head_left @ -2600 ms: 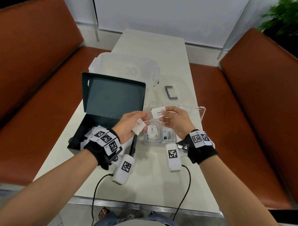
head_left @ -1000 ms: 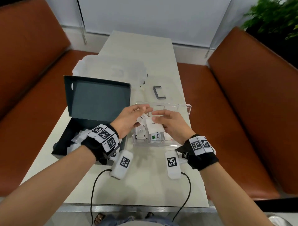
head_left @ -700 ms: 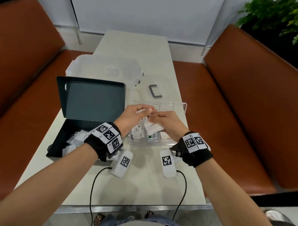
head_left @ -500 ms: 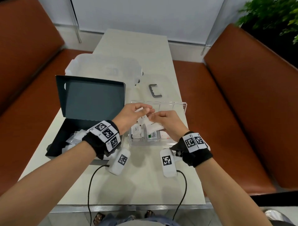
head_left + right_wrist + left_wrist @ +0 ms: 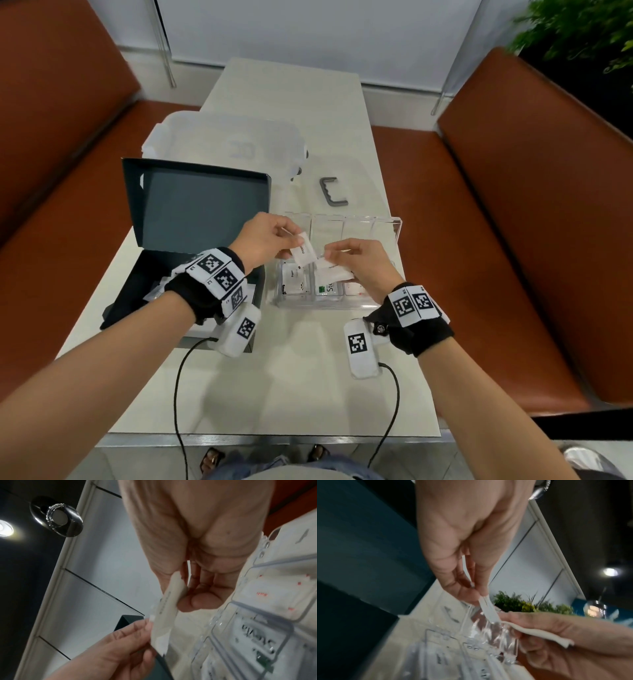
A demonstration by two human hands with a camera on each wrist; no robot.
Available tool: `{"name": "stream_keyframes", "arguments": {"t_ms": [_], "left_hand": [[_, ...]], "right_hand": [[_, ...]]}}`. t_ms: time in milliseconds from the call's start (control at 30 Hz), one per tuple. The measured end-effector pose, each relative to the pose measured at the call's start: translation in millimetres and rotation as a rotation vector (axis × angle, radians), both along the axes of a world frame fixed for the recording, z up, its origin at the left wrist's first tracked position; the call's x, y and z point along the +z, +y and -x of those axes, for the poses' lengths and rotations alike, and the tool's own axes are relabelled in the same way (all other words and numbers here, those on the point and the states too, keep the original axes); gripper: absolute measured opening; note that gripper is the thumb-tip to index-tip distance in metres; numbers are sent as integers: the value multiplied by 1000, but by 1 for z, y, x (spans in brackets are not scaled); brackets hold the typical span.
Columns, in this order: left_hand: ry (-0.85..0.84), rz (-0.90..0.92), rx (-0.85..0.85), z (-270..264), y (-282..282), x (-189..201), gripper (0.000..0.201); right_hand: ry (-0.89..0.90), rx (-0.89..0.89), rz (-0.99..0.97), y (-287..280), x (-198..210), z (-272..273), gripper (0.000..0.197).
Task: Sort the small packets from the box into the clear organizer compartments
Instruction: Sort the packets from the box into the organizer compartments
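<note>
Both hands hover over the clear organizer (image 5: 396,229), right of the open dark box (image 5: 130,301). My left hand (image 5: 291,245) pinches a small white packet (image 5: 304,254) by its upper edge between thumb and fingertips. Just right of it, my right hand (image 5: 330,256) pinches another white packet (image 5: 337,273), held flat above the near compartments. Seen from the left wrist, the left packet (image 5: 488,609) hangs down almost onto the right packet (image 5: 539,632). The right wrist view shows the thumb pressing a packet (image 5: 171,599) above the organizer (image 5: 257,628). Sorted packets lie in the near compartments. More packets (image 5: 156,291) remain in the box.
The box lid (image 5: 198,202) stands upright behind the left hand. A translucent plastic tub (image 5: 226,147) and a grey C-shaped handle (image 5: 333,192) lie farther back on the table (image 5: 291,394). Brown benches flank the table. Two black cables (image 5: 178,377) trail off its near edge.
The hands came together over the organizer and have now drawn slightly apart, each with its own packet. The right hand's packet has dropped lower toward the near compartments.
</note>
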State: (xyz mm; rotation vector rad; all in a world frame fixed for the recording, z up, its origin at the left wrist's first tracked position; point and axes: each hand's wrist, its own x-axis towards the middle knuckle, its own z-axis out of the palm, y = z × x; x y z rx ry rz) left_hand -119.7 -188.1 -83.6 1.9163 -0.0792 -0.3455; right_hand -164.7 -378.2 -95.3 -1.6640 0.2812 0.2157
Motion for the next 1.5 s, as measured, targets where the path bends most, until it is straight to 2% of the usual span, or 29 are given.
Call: {"name": "stream_keyframes", "arguments": {"t_ms": [200,433,567,733,1067,1233,1333,1500], "left_hand": [[-92,-435,-186,-1,-3,-19,8],[-250,-665,-182,3,-9,-32,15],[-319,-719,-187,1,-13,-33,13],[-299,-762,-212,1,-13,-32,13],[-297,-698,-164,13,-20,-10,15],[-263,-684,-322,24,-43,-4,15],[-251,-680,-377,29,-63,-4,17],[-234,-720,-419,30,-86,-5,21]], "right_hand": [[-11,-81,147,-32,-11,1,9],[4,-178,247,-57,-16,6,3],[-8,-207,244,-68,-17,8,4],[-21,-208,232,-77,-16,6,5],[9,-148,270,-105,-8,-12,13],[67,2,488,-109,-13,-18,14],[17,98,671,-103,-21,-17,12],[-84,97,822,-94,-27,-12,13]]}}
